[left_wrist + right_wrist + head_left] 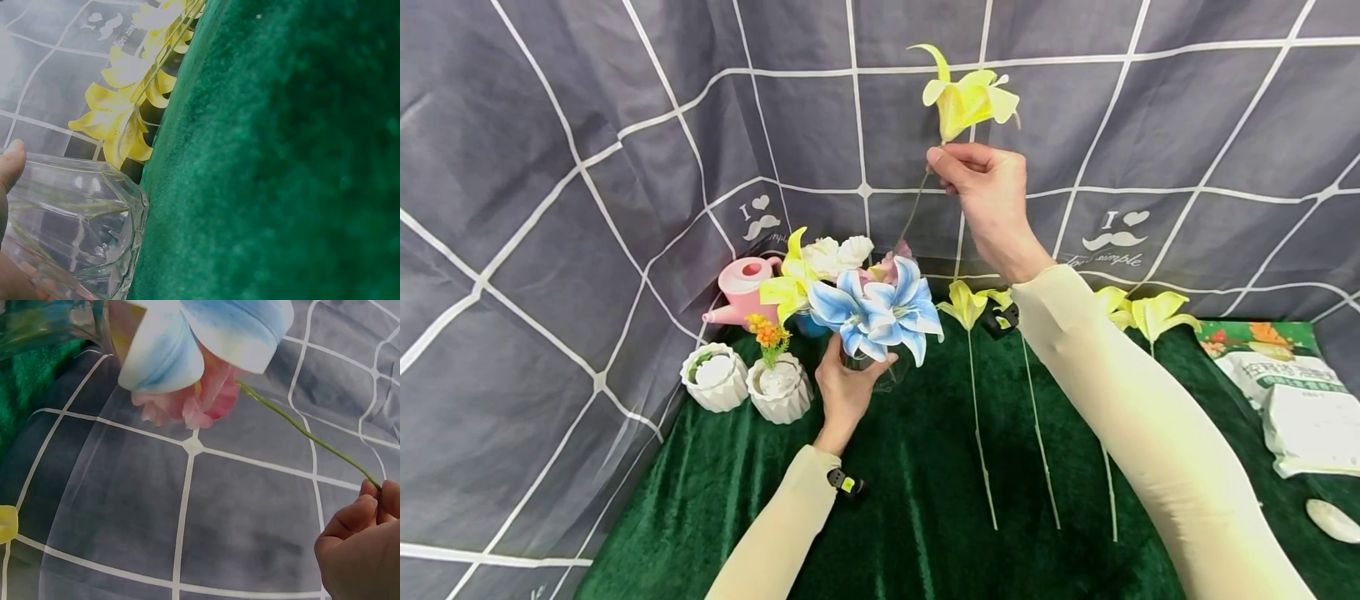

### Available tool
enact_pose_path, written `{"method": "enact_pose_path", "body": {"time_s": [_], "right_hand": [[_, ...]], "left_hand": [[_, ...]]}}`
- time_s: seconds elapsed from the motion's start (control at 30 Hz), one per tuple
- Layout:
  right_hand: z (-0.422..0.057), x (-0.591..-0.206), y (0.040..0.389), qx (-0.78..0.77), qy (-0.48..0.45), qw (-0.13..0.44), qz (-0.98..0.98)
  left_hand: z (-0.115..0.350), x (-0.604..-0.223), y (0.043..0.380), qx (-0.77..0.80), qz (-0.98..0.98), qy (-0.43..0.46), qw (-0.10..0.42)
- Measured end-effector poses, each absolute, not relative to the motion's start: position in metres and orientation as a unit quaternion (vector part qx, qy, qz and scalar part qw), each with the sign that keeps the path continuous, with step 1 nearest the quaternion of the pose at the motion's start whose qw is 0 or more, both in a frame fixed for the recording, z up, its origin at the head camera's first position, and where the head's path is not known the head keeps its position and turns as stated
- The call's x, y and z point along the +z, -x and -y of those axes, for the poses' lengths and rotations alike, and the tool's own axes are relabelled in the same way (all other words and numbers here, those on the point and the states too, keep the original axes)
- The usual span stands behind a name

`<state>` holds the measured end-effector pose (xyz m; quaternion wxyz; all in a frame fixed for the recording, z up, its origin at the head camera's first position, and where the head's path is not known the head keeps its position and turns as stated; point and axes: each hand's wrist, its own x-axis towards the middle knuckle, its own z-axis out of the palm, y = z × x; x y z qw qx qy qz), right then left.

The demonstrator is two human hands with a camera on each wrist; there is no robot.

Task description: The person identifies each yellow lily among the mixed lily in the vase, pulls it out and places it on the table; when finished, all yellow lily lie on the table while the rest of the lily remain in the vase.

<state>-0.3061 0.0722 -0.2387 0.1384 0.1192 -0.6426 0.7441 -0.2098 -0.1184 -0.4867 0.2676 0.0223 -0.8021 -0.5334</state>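
My right hand (988, 192) pinches the green stem (306, 432) of a yellow lily (966, 104) just under its bloom, high above the table. The stem slants down behind a pink flower (194, 400) in the bouquet. My left hand (847, 387) grips a clear glass vase (81, 219), its thumb along the side. Over the vase spread blue-and-white lilies (880, 312), white flowers (837, 257) and another yellow lily (792, 279). Those blooms hide most of the vase in the head view; inside it, stems show through the glass in the left wrist view.
Loose yellow lilies (964, 304) lie on the green cloth (917, 475) to the right, stems toward me. A pink watering can (745, 287) and two white pots (715, 379) stand left. A white packet (1311, 425) and a pale oval object (1332, 521) lie far right.
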Motion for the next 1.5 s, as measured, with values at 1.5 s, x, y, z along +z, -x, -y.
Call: {"method": "enact_pose_path", "body": {"time_s": [1.5], "right_hand": [[-0.234,-0.220,0.258,0.930,-0.079,0.252,0.257]], "left_hand": [[0.117,-0.488,0.209,-0.532,0.806,-0.032,0.258]]}}
